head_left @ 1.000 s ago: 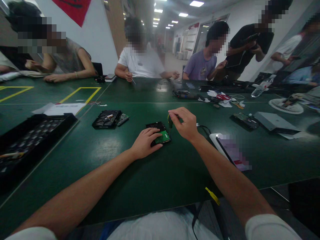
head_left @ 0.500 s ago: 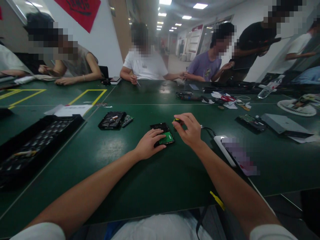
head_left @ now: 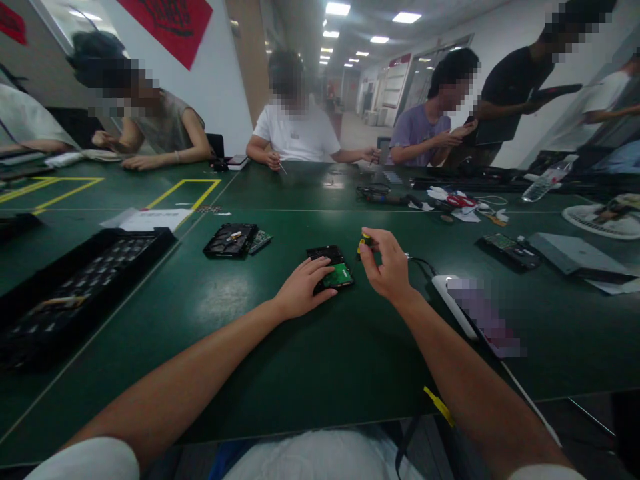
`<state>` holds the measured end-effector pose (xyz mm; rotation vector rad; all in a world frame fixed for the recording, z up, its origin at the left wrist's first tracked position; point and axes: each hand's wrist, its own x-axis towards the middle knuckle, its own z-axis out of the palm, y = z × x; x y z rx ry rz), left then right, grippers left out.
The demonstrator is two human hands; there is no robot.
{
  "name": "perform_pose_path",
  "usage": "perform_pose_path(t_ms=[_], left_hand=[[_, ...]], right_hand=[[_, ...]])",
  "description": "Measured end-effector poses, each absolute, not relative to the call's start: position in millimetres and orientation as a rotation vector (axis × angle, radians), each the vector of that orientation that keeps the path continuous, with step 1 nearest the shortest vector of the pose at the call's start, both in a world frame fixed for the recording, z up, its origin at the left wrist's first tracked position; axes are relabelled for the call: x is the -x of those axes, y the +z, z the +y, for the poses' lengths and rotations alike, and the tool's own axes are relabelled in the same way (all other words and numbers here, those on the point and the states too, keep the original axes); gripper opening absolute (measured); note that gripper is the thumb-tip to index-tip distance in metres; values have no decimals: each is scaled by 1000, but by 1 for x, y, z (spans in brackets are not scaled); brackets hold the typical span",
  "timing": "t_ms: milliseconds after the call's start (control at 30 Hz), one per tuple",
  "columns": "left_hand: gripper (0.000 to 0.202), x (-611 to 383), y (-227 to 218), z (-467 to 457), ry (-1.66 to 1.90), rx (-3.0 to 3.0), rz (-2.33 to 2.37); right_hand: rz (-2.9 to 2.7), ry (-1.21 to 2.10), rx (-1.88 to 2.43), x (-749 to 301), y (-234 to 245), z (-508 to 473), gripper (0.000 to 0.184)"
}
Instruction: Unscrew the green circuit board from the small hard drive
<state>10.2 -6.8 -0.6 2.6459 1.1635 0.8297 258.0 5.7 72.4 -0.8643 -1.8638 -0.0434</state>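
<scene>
Since a second ago, the right hand (head_left: 391, 267) on my feed has drawn its yellow-and-black tool (head_left: 367, 235) rightward off the hard drive (head_left: 324, 253), which lies on the desk (head_left: 280, 373) in front of me. To the left I see an opened drive (head_left: 223, 241) with a loose circuit board (head_left: 261, 241) against it, then a long black tray (head_left: 55, 327). A phone (head_left: 483, 313) and white slab (head_left: 453, 300) lie beside the right forearm, and a cable (head_left: 424, 263) loops just beyond the wrist. The left hand (head_left: 304, 290) covers much of the hard drive's left side.

Its long axis runs from near right to far left, green board (head_left: 342, 274) at the near end. Which way the tool's tip points, I cannot tell.

My right grip pinches the tool between thumb and fingertips; my left grip is spread, pressing on the hard drive as before. Earlier, the tool stood upright at the hard drive's right edge.
</scene>
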Motion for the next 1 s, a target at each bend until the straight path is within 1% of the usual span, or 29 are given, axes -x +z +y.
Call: perform_pose_path(t_ms=[167,400,567,667,1000], left_hand=[[57,-10,-1,-8,824,-2656,1167],[49,-10,-1,-8,806,-2662,1179],[48,-10,0,-8,812,-2665,1172],[49,-11,1,-8,815,-2665,1173],[49,-9,-2,-7,809,-2667,1177]], right_hand=[[-1845,-52,879,-258,71,9,40],[-2021,-43,901,-249,91,22,32],[-2190,41,940,-241,110,34,27],[-2138,60,962,-238,109,39,26],[-1990,1,939,-252,92,33,31]])
